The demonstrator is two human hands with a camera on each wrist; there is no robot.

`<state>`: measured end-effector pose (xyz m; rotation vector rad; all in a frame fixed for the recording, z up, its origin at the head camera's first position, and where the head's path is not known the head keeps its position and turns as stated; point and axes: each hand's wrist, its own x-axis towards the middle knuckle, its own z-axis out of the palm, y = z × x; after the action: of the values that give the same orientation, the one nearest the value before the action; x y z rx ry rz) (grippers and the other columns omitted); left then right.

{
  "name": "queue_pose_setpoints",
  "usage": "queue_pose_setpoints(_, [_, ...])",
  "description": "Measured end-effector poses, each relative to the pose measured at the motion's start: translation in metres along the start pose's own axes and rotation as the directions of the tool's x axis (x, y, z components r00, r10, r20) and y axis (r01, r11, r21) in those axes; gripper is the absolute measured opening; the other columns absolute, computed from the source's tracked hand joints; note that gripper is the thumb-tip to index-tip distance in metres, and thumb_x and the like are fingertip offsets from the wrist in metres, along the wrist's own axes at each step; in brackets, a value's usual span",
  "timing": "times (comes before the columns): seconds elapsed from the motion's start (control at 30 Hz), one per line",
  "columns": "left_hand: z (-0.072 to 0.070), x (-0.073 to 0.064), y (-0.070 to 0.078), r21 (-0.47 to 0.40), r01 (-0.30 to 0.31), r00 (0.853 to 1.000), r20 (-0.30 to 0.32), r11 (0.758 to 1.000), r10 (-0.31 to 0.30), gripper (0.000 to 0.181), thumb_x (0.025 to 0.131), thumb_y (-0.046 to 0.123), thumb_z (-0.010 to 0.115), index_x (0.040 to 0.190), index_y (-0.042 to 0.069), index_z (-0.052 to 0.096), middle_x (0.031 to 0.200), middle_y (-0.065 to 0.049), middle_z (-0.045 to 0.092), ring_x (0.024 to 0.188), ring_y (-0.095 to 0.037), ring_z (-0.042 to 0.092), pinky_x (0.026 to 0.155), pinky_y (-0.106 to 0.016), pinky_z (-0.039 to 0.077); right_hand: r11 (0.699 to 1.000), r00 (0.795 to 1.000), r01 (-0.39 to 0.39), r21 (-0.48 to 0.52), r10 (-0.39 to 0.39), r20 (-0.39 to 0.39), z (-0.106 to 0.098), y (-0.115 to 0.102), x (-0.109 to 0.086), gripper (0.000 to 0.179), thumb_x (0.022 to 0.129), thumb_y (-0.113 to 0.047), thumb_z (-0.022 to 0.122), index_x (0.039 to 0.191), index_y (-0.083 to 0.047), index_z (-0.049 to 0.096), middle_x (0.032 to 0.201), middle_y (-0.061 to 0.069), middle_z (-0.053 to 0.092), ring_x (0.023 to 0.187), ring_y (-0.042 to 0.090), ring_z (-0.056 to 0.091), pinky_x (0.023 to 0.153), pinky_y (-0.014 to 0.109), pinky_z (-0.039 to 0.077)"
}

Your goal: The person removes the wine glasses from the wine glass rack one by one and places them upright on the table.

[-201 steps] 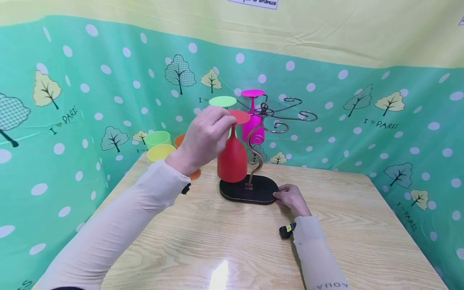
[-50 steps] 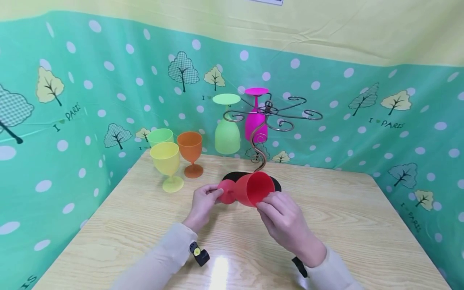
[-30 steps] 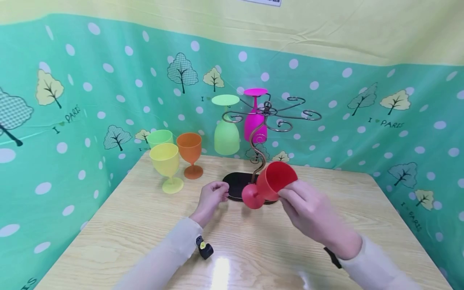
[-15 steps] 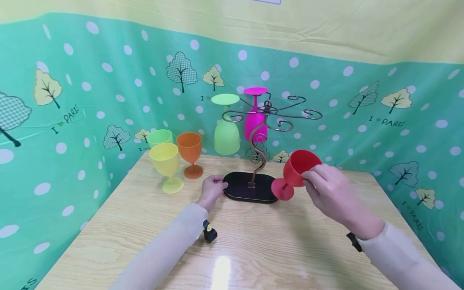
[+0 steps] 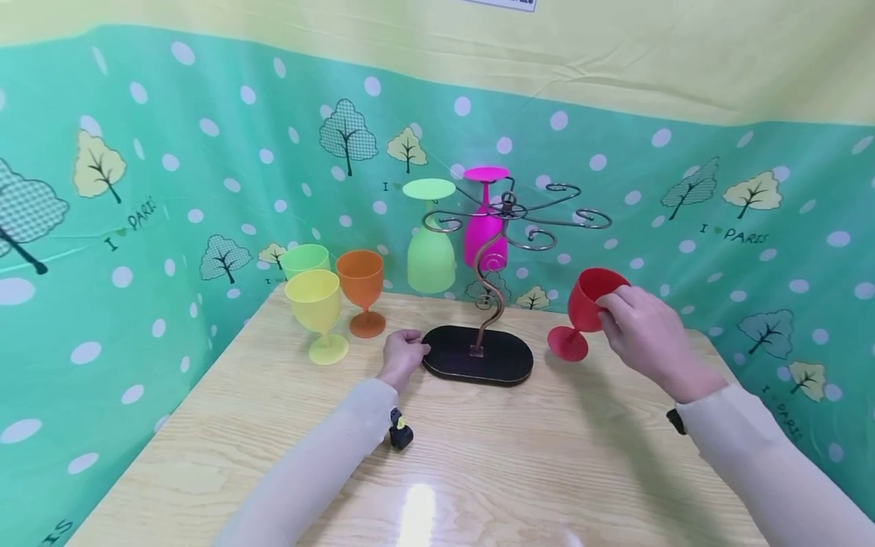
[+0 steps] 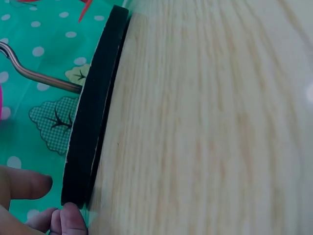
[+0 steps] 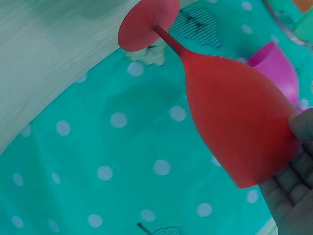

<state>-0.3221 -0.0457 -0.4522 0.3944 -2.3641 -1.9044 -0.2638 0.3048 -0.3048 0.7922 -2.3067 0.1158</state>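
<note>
My right hand [image 5: 645, 334] pinches the rim of a red plastic goblet [image 5: 588, 304], thumb outside the bowl. The goblet leans slightly, foot down, right of the rack; whether its foot touches the table I cannot tell. In the right wrist view the red goblet [image 7: 234, 117] fills the middle, with part of my right hand [image 7: 293, 181] at its rim. My left hand [image 5: 402, 357] holds the left end of the black base [image 5: 478, 368] of a metal glass rack [image 5: 488, 292]. In the left wrist view, fingertips [image 6: 72, 218] touch the end of that base [image 6: 90, 122].
A pale green goblet [image 5: 431, 258] and a magenta one [image 5: 485, 235] hang upside down from the rack's curled arms. Yellow [image 5: 314, 300], orange [image 5: 361, 281] and green [image 5: 304, 258] goblets stand upright at the left of the wooden table [image 5: 472, 456]. A patterned cloth [image 5: 615, 91] hangs behind.
The red goblet first hung from my left hand by its foot, then passed to my right hand. It has since moved right and tilted nearer upright. My left hand moved onto the rack's base.
</note>
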Motion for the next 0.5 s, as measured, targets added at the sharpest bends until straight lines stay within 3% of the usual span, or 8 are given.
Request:
queue_pose_setpoints(0.27, [-0.001, -0.001, -0.002, 0.087, -0.051, 0.998, 0.027, 0.995, 0.049, 0.040, 0.075, -0.004, 0.069, 0.115, -0.006, 0.064, 0.104, -0.019, 0.066, 0.100, -0.029, 0.061, 0.087, -0.037, 0.051, 0.992, 0.984, -0.108, -0.066, 0.116, 0.134, 0.012, 0.029, 0.002, 0.046, 0.059, 0.001, 0.086, 0.099, 0.002, 0.063, 0.090, 0.016, 0.062, 0.080, 0.033, 0.058, 0.066, 0.051, 0.055])
queue_pose_setpoints(0.5, [0.000, 0.000, -0.004, 0.081, -0.050, 0.998, 0.034, 0.995, 0.047, 0.039, 0.075, -0.005, 0.068, 0.115, -0.006, 0.064, 0.103, -0.017, 0.066, 0.098, -0.027, 0.061, 0.085, -0.035, 0.052, 0.967, 0.933, -0.228, -0.114, 0.251, 0.257, 0.023, 0.050, -0.002, 0.043, 0.064, 0.000, 0.083, 0.101, 0.005, 0.061, 0.090, 0.019, 0.061, 0.080, 0.037, 0.056, 0.068, 0.053, 0.054])
